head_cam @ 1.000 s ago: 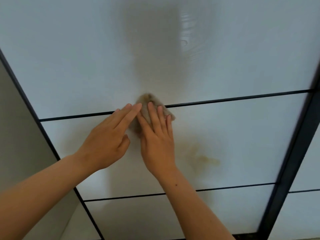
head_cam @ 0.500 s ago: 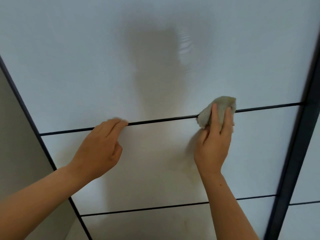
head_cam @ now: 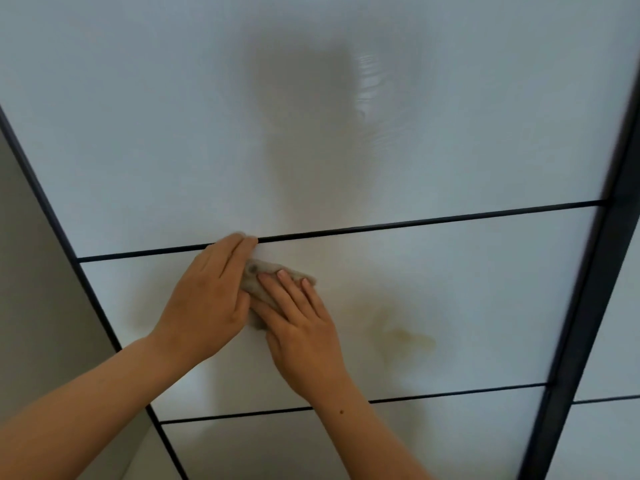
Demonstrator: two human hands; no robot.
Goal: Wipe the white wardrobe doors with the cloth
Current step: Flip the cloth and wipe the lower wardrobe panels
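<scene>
Head: cloth [head_cam: 255, 274] back beside left hand [head_cam: 207, 303]

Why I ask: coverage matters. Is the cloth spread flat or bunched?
Bunched. The cloth shows as a small crumpled wad pressed to the door under the straight fingers of the right hand.

My left hand [head_cam: 207, 299] lies flat, the fingers straight and close together, pointing up and a little right. Its bare forearm comes in from lower left. My right hand [head_cam: 301, 327] is just beside it, fingers straight and slightly spread, pressing a small crumpled beige cloth [head_cam: 254, 275] under the fingertips. Its bare forearm comes up from below.
</scene>
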